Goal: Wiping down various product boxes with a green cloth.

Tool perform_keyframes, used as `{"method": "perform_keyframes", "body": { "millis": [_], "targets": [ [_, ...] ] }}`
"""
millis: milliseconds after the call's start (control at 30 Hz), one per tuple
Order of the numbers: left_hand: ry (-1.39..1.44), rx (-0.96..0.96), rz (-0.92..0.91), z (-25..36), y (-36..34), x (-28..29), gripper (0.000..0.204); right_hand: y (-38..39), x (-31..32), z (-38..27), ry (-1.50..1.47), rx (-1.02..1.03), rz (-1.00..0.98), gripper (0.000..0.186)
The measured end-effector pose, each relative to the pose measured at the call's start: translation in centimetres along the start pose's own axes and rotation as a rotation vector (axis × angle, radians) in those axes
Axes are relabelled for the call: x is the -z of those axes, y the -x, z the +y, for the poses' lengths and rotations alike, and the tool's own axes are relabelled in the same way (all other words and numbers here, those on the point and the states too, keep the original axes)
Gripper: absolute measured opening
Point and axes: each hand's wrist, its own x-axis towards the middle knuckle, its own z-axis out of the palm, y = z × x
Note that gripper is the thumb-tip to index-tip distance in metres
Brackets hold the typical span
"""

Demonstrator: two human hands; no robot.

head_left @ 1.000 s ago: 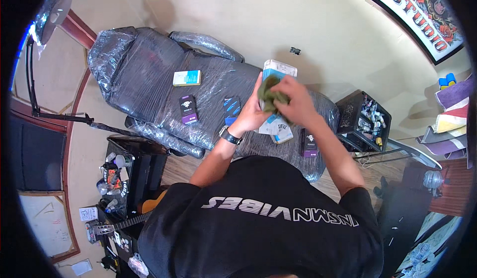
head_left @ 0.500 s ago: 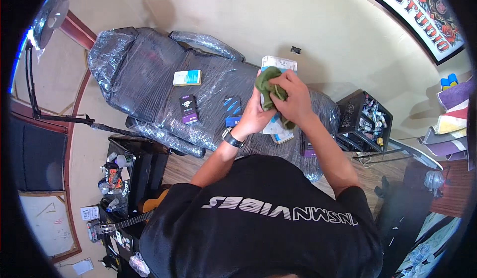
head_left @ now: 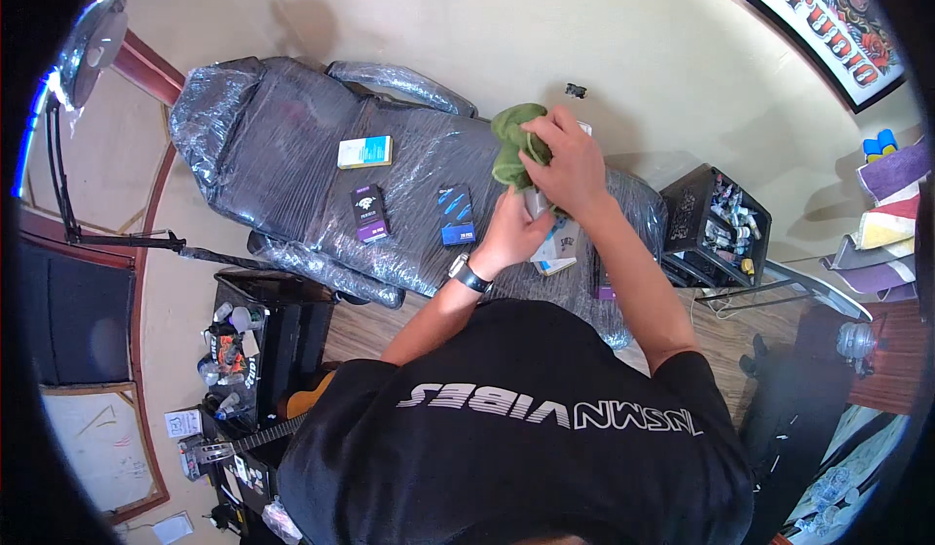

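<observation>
My right hand grips a bunched green cloth, pressed against a box held over the padded bed. My left hand is closed round the lower end of that white box. Most of the box is hidden behind the cloth and my fingers. Just below my hands, another white-and-blue box lies on the bed. To the left rest a black-and-blue box, a black-and-purple box and a white box with a blue panel.
Clear plastic film wraps the bed and its armrests. A dark purple box sits partly hidden by my right forearm. Right of the bed stands a black bin of small bottles. A guitar, cluttered black cart and jointed lamp are at left.
The green cloth has shifted up and left and now covers most of the box, whose top end showed before. My left hand has dropped slightly and its wrist has turned.
</observation>
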Motion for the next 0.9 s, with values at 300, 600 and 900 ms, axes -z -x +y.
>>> {"method": "perform_keyframes", "body": {
  "millis": [300, 600, 900],
  "targets": [
    [0.027, 0.139, -0.031, 1.8, 1.2, -0.5, 0.101, -5.6, 2.6, 5.1, 0.164, -0.127, -0.059, 0.023],
    [0.198, 0.001, -0.096, 1.2, 0.6, 1.3, 0.100, -4.7, 4.3, 10.6, -0.460, -0.587, -0.293, 0.025],
    [0.839, 0.208, -0.037, 0.7, -1.0, 2.8, 0.090, 0.4, 5.2, 14.1, -0.948, -0.627, -0.069, 0.031]
  ]
}}
